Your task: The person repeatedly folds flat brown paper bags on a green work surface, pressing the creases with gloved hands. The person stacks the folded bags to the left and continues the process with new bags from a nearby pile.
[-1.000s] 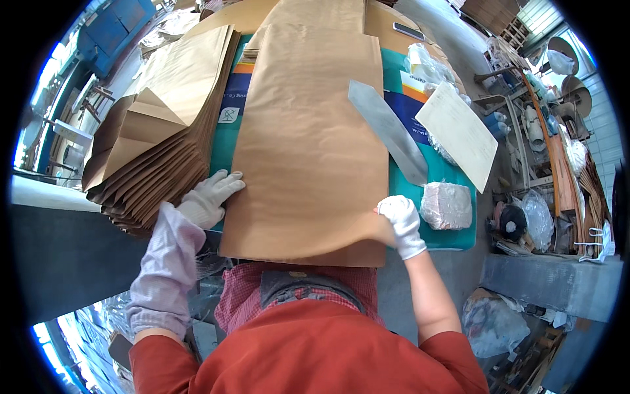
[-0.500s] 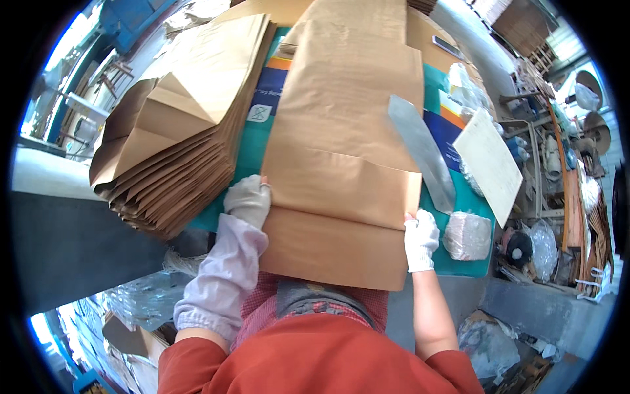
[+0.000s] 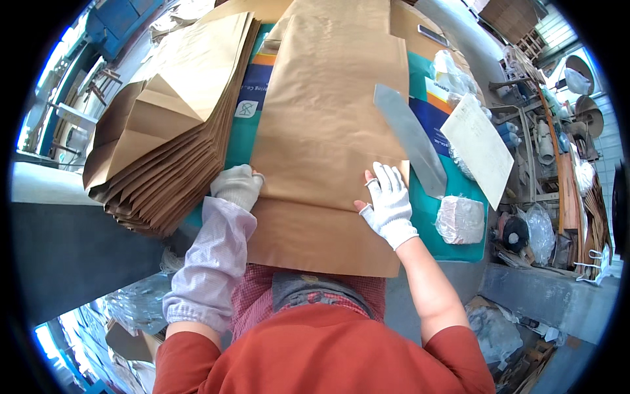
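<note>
Teal surface leaves a bare strip right of centre. I view brown paper mid-frame: right hand laid open on it, left hand curled at its left edge, grip unclear.

A paper sack lies down the middle of the frame, a stack of paper bags at left. A metal strip overlaps the sack's right side; a board lies farther right, a wrapped block below it. A smartphone sits upper right. The left hand is at the sack's left edge, the right hand on its lower right.
</note>
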Motion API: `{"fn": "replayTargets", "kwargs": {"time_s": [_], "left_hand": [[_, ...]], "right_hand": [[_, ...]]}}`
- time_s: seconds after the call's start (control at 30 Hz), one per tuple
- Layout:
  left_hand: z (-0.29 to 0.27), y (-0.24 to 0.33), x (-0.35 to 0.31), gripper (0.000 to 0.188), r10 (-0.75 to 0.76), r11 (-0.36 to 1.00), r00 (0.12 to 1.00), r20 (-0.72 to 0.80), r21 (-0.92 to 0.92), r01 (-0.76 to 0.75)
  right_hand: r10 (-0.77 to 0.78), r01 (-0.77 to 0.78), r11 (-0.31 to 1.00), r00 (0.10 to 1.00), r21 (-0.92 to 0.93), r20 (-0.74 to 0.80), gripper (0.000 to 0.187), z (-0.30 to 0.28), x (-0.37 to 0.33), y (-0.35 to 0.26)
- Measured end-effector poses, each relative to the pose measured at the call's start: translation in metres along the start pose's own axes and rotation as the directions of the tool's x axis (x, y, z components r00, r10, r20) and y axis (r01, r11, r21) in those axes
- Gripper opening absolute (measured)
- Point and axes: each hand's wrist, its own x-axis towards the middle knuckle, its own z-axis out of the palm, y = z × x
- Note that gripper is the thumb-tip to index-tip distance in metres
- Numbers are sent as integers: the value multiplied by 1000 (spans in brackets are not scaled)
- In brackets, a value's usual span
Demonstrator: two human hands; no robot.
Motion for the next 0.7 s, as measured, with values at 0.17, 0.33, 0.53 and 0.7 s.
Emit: {"fn": "replayTargets", "kwargs": {"time_s": [0.17, 0.33, 0.53, 0.7], "left_hand": [[22, 20, 15, 80, 788, 605, 479, -386, 341, -720], [20, 71, -4, 101, 892, 343, 314, -326, 34, -939], [53, -28, 6, 102, 607, 741, 653, -454, 26, -671], [22, 19, -3, 102, 664, 724, 622, -416, 149, -673]], "right_hand": [[-44, 42, 992, 999, 120, 13, 77, -9, 47, -31], [-140, 151, 963, 988, 225, -63, 73, 15, 68, -52], [81, -69, 989, 993, 129, -91, 86, 2, -18, 34], [92, -34, 965, 973, 262, -212, 77, 18, -28, 46]]}}
